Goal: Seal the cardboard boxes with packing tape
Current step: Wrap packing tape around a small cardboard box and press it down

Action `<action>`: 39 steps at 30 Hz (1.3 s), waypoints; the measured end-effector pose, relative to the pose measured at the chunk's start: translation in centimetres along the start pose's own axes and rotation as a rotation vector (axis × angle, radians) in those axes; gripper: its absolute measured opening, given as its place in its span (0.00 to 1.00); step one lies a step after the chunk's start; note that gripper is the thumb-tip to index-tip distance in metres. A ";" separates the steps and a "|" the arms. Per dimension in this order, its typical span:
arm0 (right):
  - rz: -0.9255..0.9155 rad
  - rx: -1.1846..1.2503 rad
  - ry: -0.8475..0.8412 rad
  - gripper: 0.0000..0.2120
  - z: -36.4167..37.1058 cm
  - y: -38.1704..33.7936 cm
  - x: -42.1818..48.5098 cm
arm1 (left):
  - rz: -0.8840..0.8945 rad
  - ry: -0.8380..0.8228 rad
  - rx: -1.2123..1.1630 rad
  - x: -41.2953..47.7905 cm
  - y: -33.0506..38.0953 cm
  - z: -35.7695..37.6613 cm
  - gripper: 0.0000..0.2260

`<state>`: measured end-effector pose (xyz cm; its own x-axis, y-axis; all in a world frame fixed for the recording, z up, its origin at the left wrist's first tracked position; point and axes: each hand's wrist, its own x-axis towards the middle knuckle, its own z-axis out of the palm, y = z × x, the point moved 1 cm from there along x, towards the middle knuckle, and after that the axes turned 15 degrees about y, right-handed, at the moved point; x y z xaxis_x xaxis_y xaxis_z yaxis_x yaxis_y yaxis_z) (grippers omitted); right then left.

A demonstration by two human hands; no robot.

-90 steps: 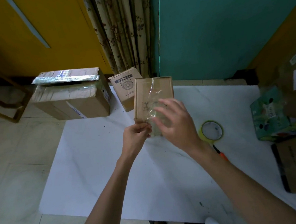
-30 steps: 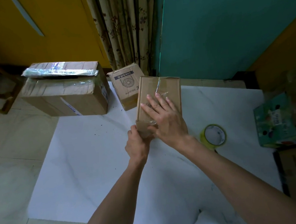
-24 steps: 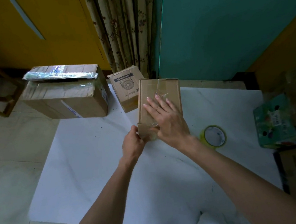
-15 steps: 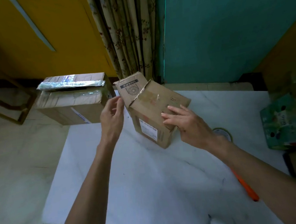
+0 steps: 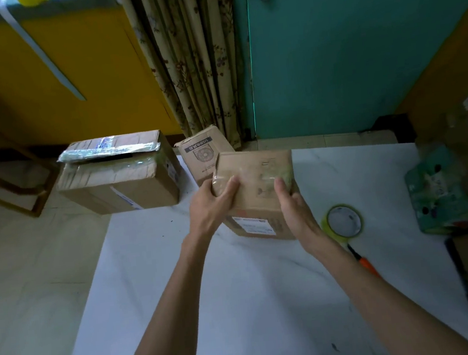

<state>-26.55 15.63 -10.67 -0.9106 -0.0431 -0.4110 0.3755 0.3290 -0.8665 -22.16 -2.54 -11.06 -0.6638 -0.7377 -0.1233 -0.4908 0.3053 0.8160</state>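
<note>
We count three boxes in clear view: held box (image 5: pixel 256 180) standing on white table (image 5: pixel 240 306), small box (image 5: pixel 200 157) behind it, large box (image 5: pixel 118 183) on floor at left. One tape roll (image 5: pixel 342 220) and one cutter (image 5: pixel 364 263) on table at right. Left hand (image 5: pixel 209 206) and right hand (image 5: pixel 294 208) each clasp held box's top edges. Curtain (image 5: pixel 194 60) and teal door (image 5: pixel 343 50) behind.

box (image 5: pixel 255 172) turned, left hand (image 5: pixel 208 209) back gripping its left corner
</note>
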 end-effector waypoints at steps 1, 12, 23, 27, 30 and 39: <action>-0.102 -0.092 0.029 0.33 -0.5 -0.7 -0.6 | -0.039 -0.003 -0.082 -0.2 -0.4 0.0 0.24; -0.666 -0.623 0.151 0.22 2.2 3.4 -1.1 | -0.447 0.029 -0.300 -3.4 -9.6 0.6 0.17; -0.311 -0.852 0.289 0.65 0.9 4.1 1.0 | -0.088 0.054 -0.054 -4.6 -4.7 1.3 0.46; -0.169 -0.753 0.236 0.68 0.6 4.0 1.7 | -0.033 0.093 0.228 -5.6 -4.8 2.5 0.61; -0.212 -0.756 0.279 0.60 0.6 4.4 1.8 | -0.035 0.121 0.222 -5.6 -5.1 2.6 0.57; -0.359 -0.640 0.375 0.22 -0.6 5.9 2.6 | -0.049 0.206 0.024 -5.9 -6.4 1.9 0.27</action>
<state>-26.82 17.98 -16.68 -0.9963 0.0325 0.0799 -0.0170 0.8341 -0.5513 -16.14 0.99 -16.66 -0.5104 -0.8589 -0.0424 -0.5345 0.2782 0.7981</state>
